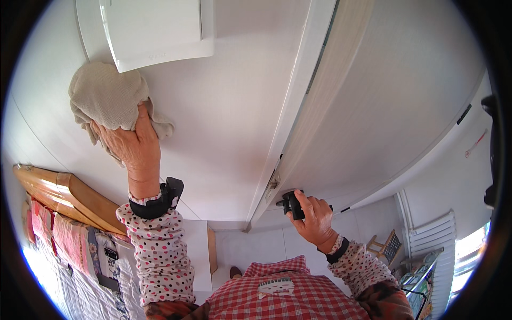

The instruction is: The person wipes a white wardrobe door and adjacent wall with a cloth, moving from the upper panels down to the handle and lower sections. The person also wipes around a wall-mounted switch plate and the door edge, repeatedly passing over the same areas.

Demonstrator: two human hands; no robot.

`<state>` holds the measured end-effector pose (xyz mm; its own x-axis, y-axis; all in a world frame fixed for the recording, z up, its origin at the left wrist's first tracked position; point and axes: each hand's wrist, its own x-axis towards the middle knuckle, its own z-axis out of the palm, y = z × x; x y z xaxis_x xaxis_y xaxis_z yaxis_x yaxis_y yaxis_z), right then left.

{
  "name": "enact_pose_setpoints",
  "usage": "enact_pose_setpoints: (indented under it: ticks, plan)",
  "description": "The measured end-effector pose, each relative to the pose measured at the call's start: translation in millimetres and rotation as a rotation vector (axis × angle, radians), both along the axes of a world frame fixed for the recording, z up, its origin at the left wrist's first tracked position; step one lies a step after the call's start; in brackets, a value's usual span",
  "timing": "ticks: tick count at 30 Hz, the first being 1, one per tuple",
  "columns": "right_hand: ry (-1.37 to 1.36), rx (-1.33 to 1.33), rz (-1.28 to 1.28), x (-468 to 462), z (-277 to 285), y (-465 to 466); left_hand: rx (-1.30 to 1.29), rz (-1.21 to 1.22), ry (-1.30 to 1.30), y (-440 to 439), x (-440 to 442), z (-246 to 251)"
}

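Observation:
My left hand [138, 142] presses a bunched beige cloth [108, 94] against the white wall panel [224, 132]. The cloth hides most of my fingers, and one corner hangs out past my thumb. Just above and to the right of it is a white wall switch plate [160, 32], which the cloth's top edge reaches. Lower right, my right hand [316, 218] grips a black door handle [295, 205]. This handle is on a pale door [384, 100] that stands ajar, its latch [273, 184] showing in the door's edge.
A white door frame [294, 84] runs between wall and door. At lower left is a bed with a wooden headboard [64, 188] and pink bedding [72, 238]. Beyond the door are a white radiator [434, 240], a small wooden stool [386, 246] and a tiled floor [260, 244].

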<state>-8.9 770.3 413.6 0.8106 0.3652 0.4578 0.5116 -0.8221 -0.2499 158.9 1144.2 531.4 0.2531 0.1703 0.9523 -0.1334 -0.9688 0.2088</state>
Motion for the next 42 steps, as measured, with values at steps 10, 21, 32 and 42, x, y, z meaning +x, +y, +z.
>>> enact_pose_setpoints:
  ticks: [10,21,32,42]
  plan:
    - [-0.083,0.043,0.012,25,0,-3,0.016,-0.053,-0.019,-2,-3,12]
    - [-0.245,0.032,0.019,59,32,-6,0.039,0.047,-0.075,-3,-7,3]
    - [-0.338,0.037,0.057,82,66,-13,0.016,0.002,0.012,-15,-9,-1]
    - [-0.259,0.002,0.17,109,68,9,-0.078,0.029,0.146,-15,-25,-14]
